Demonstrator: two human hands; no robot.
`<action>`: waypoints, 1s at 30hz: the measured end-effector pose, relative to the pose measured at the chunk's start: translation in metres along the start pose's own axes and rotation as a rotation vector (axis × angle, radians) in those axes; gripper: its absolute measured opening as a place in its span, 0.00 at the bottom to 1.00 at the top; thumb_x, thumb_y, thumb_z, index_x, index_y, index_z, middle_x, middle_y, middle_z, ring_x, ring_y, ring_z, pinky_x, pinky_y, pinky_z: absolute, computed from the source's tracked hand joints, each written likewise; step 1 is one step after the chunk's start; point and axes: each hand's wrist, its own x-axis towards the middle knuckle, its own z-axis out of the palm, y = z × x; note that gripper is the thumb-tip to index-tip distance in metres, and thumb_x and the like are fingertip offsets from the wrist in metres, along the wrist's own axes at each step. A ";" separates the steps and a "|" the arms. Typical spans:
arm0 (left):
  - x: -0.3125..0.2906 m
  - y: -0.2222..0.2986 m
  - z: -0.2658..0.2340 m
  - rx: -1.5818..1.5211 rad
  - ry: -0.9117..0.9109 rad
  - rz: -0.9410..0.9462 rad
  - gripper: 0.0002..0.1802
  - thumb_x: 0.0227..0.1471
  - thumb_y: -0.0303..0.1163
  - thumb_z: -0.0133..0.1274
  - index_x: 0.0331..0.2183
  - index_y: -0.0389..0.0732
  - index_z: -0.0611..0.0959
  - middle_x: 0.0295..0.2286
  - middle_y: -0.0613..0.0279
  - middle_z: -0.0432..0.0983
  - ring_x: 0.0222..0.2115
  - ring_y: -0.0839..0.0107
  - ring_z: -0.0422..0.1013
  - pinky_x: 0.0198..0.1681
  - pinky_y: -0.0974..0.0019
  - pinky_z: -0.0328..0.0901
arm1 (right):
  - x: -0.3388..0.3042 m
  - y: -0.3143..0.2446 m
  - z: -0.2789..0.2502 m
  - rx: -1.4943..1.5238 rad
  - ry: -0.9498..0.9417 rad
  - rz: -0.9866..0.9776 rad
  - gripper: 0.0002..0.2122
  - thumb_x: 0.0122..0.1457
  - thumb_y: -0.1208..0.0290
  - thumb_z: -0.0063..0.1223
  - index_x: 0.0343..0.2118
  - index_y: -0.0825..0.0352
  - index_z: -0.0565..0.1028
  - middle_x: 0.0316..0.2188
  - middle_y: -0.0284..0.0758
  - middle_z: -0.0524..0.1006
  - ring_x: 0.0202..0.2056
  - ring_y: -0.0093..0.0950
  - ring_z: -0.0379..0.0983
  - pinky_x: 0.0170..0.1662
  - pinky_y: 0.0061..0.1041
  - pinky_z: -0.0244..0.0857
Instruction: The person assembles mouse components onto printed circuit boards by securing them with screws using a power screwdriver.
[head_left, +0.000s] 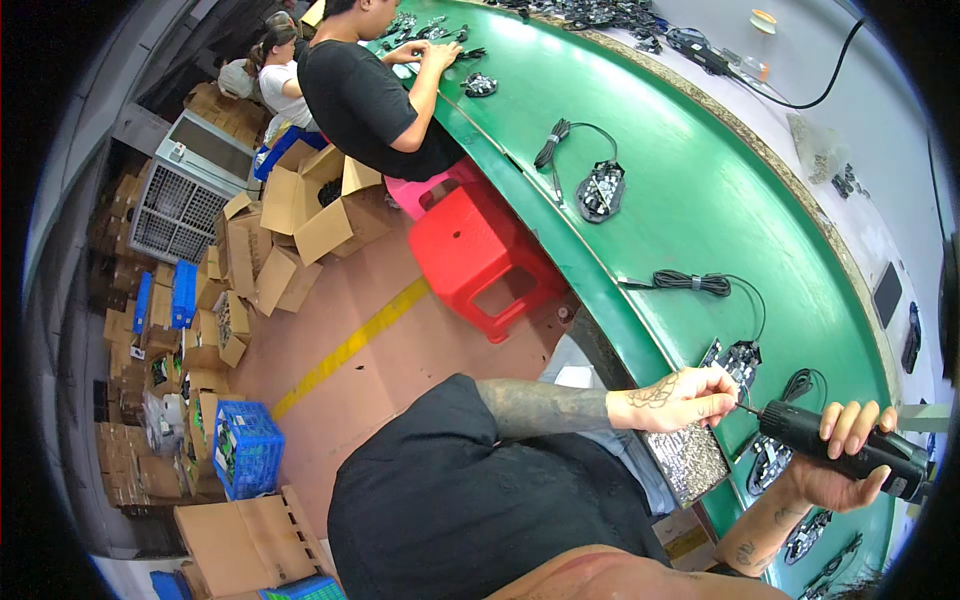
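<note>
My right hand (845,450) is wrapped round a black electric screwdriver (805,430), its thin bit pointing left toward my left hand. The fingers of my left hand (690,398) are pinched together at the tip of the bit; whatever they hold is too small to make out. Below my left hand sits a tray of small metal screws (690,462) at the bench edge. Just beyond my left fingertips lies an opened computer mouse (741,360), partly hidden, with a bundled black cable (695,283). Another mouse (768,468) lies under the screwdriver.
The green bench (690,170) curves away, with another opened mouse (601,192) farther up. A black-shirted co-worker (355,90) handles cables at the far end. A red stool (480,250) stands beside the bench. Cardboard boxes (320,205) and a blue crate (247,450) are at left.
</note>
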 end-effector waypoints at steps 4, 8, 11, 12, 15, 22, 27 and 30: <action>0.002 0.003 0.000 -0.021 -0.029 0.021 0.09 0.65 0.34 0.47 0.41 0.39 0.73 0.29 0.71 0.68 0.31 0.82 0.66 0.35 0.74 0.64 | 0.002 -0.001 0.006 -0.022 0.014 -0.011 0.22 0.58 0.57 0.56 0.44 0.67 0.62 0.24 0.30 0.64 0.22 0.20 0.62 0.30 0.24 0.58; -0.003 0.010 -0.003 0.007 -0.005 0.027 0.08 0.65 0.34 0.47 0.40 0.40 0.73 0.29 0.71 0.68 0.31 0.82 0.66 0.35 0.74 0.64 | 0.003 0.003 0.009 -0.012 0.019 -0.010 0.22 0.58 0.57 0.56 0.44 0.67 0.62 0.24 0.30 0.64 0.22 0.20 0.62 0.30 0.24 0.58; -0.002 0.005 -0.003 0.023 -0.013 0.035 0.08 0.65 0.34 0.47 0.40 0.40 0.73 0.29 0.72 0.68 0.31 0.82 0.65 0.35 0.74 0.63 | 0.000 0.002 0.004 -0.017 0.018 -0.006 0.22 0.58 0.57 0.57 0.45 0.67 0.62 0.24 0.30 0.64 0.22 0.20 0.62 0.30 0.24 0.58; -0.002 0.003 -0.002 0.062 -0.017 0.028 0.07 0.64 0.34 0.47 0.39 0.40 0.73 0.29 0.72 0.68 0.31 0.82 0.66 0.35 0.74 0.63 | -0.003 0.002 0.001 -0.019 0.021 -0.005 0.22 0.58 0.57 0.57 0.45 0.67 0.62 0.24 0.30 0.64 0.22 0.20 0.62 0.30 0.24 0.58; 0.001 0.014 -0.002 0.169 -0.037 0.030 0.06 0.64 0.32 0.47 0.38 0.40 0.74 0.29 0.72 0.67 0.31 0.82 0.66 0.35 0.74 0.64 | -0.002 -0.001 -0.002 -0.009 0.042 0.011 0.22 0.57 0.57 0.57 0.45 0.67 0.62 0.24 0.30 0.64 0.22 0.20 0.62 0.30 0.24 0.58; 0.000 0.033 -0.022 0.482 -0.024 0.012 0.05 0.61 0.27 0.51 0.37 0.36 0.77 0.30 0.68 0.73 0.31 0.81 0.69 0.37 0.72 0.67 | 0.014 0.012 0.001 0.131 -0.101 0.153 0.24 0.57 0.53 0.57 0.48 0.65 0.65 0.26 0.29 0.67 0.23 0.21 0.64 0.32 0.27 0.58; -0.001 0.043 -0.025 0.476 -0.009 0.033 0.04 0.62 0.25 0.48 0.35 0.36 0.77 0.28 0.67 0.71 0.30 0.81 0.67 0.36 0.75 0.65 | 0.024 0.025 0.009 0.121 -0.124 0.141 0.27 0.57 0.48 0.55 0.49 0.66 0.66 0.26 0.29 0.68 0.25 0.22 0.65 0.34 0.28 0.60; 0.001 0.042 -0.032 0.692 -0.057 0.164 0.06 0.63 0.28 0.49 0.37 0.35 0.78 0.31 0.64 0.73 0.33 0.78 0.70 0.38 0.73 0.66 | 0.022 0.023 0.002 0.094 -0.156 0.158 0.27 0.57 0.48 0.53 0.49 0.67 0.66 0.27 0.29 0.67 0.26 0.22 0.65 0.35 0.27 0.60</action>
